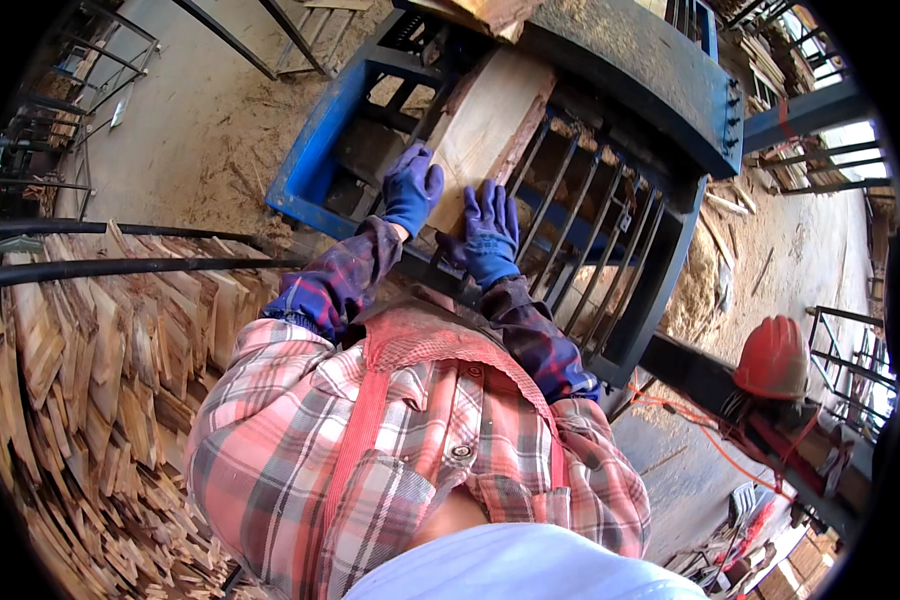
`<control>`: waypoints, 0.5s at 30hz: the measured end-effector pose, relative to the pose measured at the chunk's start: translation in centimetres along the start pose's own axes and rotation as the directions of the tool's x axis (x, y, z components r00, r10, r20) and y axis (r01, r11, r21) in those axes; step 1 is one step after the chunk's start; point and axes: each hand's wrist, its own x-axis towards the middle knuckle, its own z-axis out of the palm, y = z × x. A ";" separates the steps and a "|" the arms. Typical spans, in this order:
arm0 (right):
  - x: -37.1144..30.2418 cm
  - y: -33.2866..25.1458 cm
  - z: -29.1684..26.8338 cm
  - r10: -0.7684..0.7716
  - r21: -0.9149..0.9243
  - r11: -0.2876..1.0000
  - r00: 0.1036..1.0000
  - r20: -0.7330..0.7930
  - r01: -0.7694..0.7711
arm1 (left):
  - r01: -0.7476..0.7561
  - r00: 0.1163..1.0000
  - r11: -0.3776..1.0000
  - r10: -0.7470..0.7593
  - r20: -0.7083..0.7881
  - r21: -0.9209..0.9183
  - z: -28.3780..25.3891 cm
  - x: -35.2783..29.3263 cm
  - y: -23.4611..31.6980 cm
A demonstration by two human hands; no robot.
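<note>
Head view | bark-edged board (495,108) lies on blue-framed machine (318,133), far end at dark beam (630,62) | left hand (410,190) bent at board's left edge — can't tell if gripping | right hand (488,236) unclenched, fingers spread, near-right corner | looks partway — far part at beam, near length remains outside

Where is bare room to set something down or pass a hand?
Floor left of the blue frame, beyond the wood stack, has a bare patch; sawdust lies nearer the frame. The bars leave only narrow gaps. Crowded: the near end of the board, under the left hand and right hand.
</note>
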 end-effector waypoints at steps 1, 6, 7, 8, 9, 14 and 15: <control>0.2 0.7 -0.4 -0.016 0.000 1.000 1.000 -0.011 0.016 | 0.038 0.999 0.999 -0.037 0.021 -0.022 0.4 0.5 0.2; 1.9 3.6 -2.4 0.032 -0.004 0.999 0.999 0.015 -0.032 | -0.391 0.877 0.920 0.361 -0.319 -0.036 -1.3 14.7 4.6; 2.4 4.5 -2.5 0.026 0.016 1.000 1.000 -0.018 -0.026 | -0.429 0.841 0.903 0.394 -0.372 -0.014 -2.4 18.8 5.9; 4.1 4.4 -4.4 0.008 -0.073 0.997 1.000 -0.017 -0.009 | -0.321 0.912 0.947 0.306 -0.272 -0.009 -4.0 22.6 6.5; 5.8 4.7 -5.4 0.077 0.251 0.965 0.997 -0.015 -0.071 | -0.391 0.830 0.916 0.391 -0.398 0.085 -4.2 26.2 5.1; 19.6 12.3 -10.8 0.372 0.960 -0.033 0.888 0.271 -0.279 | -0.179 0.983 0.971 0.183 -0.012 0.159 -2.4 27.1 8.3; 21.6 13.8 -11.7 0.381 0.927 -0.270 0.855 0.351 -0.260 | -0.059 0.978 0.997 0.047 0.204 0.053 -2.5 26.5 11.2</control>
